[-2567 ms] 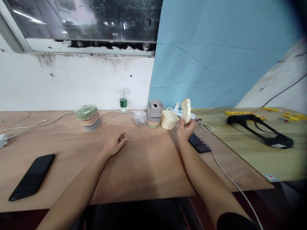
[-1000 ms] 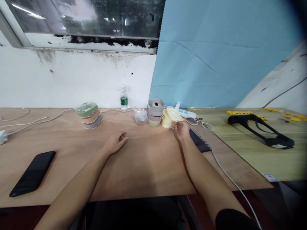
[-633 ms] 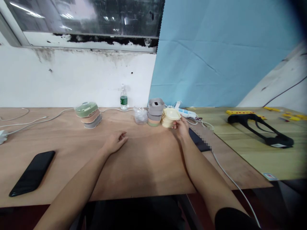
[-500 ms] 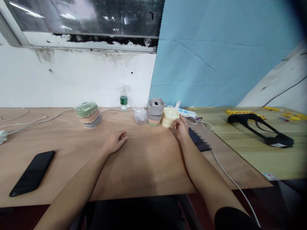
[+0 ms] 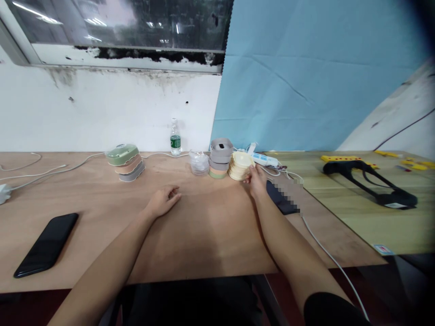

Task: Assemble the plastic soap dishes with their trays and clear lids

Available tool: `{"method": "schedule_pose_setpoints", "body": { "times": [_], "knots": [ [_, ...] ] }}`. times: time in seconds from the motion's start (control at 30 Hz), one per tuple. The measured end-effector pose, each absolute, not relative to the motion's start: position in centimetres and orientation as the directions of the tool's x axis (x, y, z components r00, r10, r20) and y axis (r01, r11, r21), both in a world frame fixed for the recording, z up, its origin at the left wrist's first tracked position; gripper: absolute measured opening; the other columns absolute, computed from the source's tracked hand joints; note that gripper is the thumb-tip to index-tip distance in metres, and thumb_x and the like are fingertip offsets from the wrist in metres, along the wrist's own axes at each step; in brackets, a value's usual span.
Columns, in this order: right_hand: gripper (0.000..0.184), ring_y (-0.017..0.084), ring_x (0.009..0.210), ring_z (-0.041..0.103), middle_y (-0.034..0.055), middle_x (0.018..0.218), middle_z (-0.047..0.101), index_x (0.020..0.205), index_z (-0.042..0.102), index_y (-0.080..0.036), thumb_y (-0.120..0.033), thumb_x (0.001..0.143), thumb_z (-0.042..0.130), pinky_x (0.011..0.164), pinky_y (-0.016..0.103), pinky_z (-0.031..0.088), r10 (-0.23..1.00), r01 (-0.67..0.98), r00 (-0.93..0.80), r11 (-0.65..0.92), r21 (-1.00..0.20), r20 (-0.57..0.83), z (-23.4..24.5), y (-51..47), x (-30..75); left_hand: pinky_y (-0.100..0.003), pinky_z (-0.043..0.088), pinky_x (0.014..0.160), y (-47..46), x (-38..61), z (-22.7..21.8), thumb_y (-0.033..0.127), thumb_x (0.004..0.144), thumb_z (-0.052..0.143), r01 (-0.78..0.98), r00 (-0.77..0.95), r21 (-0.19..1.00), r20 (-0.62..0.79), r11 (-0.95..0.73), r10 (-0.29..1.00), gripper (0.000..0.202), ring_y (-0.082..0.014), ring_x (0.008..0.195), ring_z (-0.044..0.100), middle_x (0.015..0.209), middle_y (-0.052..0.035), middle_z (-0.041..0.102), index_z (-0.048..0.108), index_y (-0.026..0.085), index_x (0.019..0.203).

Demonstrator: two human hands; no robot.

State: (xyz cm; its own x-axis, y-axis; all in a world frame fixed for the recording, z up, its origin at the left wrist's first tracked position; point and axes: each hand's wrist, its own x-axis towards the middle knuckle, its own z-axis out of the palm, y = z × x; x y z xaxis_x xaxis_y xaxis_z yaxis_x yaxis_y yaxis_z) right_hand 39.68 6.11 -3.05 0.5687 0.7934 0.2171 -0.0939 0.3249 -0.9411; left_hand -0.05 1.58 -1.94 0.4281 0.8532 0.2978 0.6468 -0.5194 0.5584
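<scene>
The cream stack (image 5: 240,165) sits on the wooden table (image 5: 204,235), near the far edge. It is a pile of thin, round pieces. The right hand (image 5: 255,180) is at its right side, with the fingers a little bent and touching it. I cannot tell if the hand has a firm hold. The left hand (image 5: 163,200) rests on the table, half open and loose. It holds nothing and is well apart from the stack.

Just left of the cream stack is a gray and green stack (image 5: 218,158), then a clear plastic pile (image 5: 199,164) and a water bottle (image 5: 175,137). Farther left is a green and gray stack (image 5: 125,161). A white power strip (image 5: 261,160) lies behind the right hand. A blurred black phone (image 5: 282,198) lies just beside that hand, and another black phone (image 5: 46,244) lies far to the left.
</scene>
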Motion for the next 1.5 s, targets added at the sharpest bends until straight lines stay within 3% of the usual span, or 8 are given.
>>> {"method": "schedule_pose_setpoints", "body": {
  "times": [0.23,0.43,0.67,0.83,1.03,1.2,1.3,1.5],
  "knots": [
    [0.041,0.007,0.030,0.037,-0.0101,0.042,0.047,0.090,0.058,-0.017,-0.055,0.073,0.064,0.033,0.020,0.038,0.776,-0.088,0.603,0.295,-0.951,0.185,-3.2,6.3,39.5,-0.032,0.049,0.078,1.6,0.0,-2.0,0.046,0.089,0.048,0.643,0.432,0.554,0.308,-0.529,0.848,0.040,-0.0197,0.086,0.064,0.098,-0.0069,0.068,0.058,0.018,0.116],
    [0.042,0.008,0.030,0.037,-0.0103,0.042,0.046,0.096,0.057,-0.017,-0.054,0.076,0.058,0.035,0.022,0.038,0.723,-0.070,0.672,0.282,-0.957,0.164,-3.3,6.6,39.6,-0.033,0.050,0.079,2.0,-0.5,-2.2,0.046,0.089,0.047,0.650,0.414,0.538,0.343,-0.537,0.843,0.040,-0.0201,0.088,0.063,0.099,-0.0070,0.067,0.056,0.019,0.118],
    [0.041,0.011,0.044,0.047,-0.0053,0.054,0.052,0.099,0.059,-0.015,-0.051,0.082,0.051,0.047,0.024,0.040,0.445,0.311,0.783,0.324,-0.893,0.434,-3.4,6.3,39.5,-0.042,0.038,0.101,3.9,-3.8,-0.9,0.042,0.087,0.052,0.796,0.083,0.387,0.692,-0.465,0.717,0.034,-0.0258,0.113,0.051,0.114,-0.0112,0.058,0.059,0.018,0.110],
    [0.033,0.016,0.068,0.057,0.0025,0.072,0.063,0.086,0.064,-0.016,-0.046,0.085,0.051,0.066,0.026,0.044,0.409,0.529,0.667,0.328,-0.783,0.623,-2.8,5.1,37.7,-0.047,0.025,0.110,5.4,-7.8,2.2,0.051,0.076,0.067,0.862,-0.319,0.472,0.787,-0.183,0.527,0.072,-0.0300,0.131,0.032,0.136,-0.0167,0.039,0.042,0.012,0.131],
    [0.032,0.016,0.065,0.056,0.0010,0.065,0.061,0.086,0.066,-0.016,-0.043,0.086,0.050,0.064,0.025,0.042,0.533,0.551,0.562,0.329,-0.767,0.632,-2.6,4.3,36.2,-0.059,0.020,0.109,8.1,-11.9,5.6,0.060,0.056,0.080,0.774,-0.484,0.633,0.575,0.016,0.660,0.122,-0.0396,0.137,0.019,0.151,-0.0212,0.018,0.014,0.011,0.146],
    [0.035,0.016,0.065,0.055,0.0013,0.065,0.061,0.086,0.067,-0.016,-0.044,0.087,0.047,0.065,0.026,0.041,0.556,0.595,0.548,0.266,-0.759,0.625,-2.7,4.2,36.4,-0.052,0.033,0.105,9.7,-13.1,5.6,0.050,0.064,0.079,0.761,-0.396,0.649,0.440,0.020,0.806,0.092,-0.0314,0.124,0.042,0.139,-0.0145,0.042,0.037,0.011,0.137],
    [0.036,0.016,0.065,0.055,0.0014,0.065,0.061,0.084,0.067,-0.016,-0.044,0.088,0.046,0.065,0.025,0.041,0.547,0.597,0.559,0.256,-0.760,0.623,-2.6,4.2,36.4,-0.048,0.034,0.106,9.6,-12.9,5.0,0.041,0.070,0.076,0.759,-0.419,0.651,0.505,-0.014,0.755,0.070,-0.0264,0.117,0.046,0.130,-0.0107,0.049,0.050,0.011,0.127],
    [0.032,0.018,0.072,0.058,0.0034,0.072,0.064,0.085,0.066,-0.019,-0.043,0.088,0.045,0.070,0.028,0.044,0.550,0.654,0.473,0.305,-0.693,0.688,-2.0,3.3,35.6,-0.042,0.035,0.107,7.6,-10.3,3.8,0.042,0.073,0.072,0.781,-0.384,0.604,0.666,-0.160,0.640,0.063,-0.0247,0.119,0.046,0.128,-0.0091,0.051,0.053,0.015,0.127]
  ]
}}
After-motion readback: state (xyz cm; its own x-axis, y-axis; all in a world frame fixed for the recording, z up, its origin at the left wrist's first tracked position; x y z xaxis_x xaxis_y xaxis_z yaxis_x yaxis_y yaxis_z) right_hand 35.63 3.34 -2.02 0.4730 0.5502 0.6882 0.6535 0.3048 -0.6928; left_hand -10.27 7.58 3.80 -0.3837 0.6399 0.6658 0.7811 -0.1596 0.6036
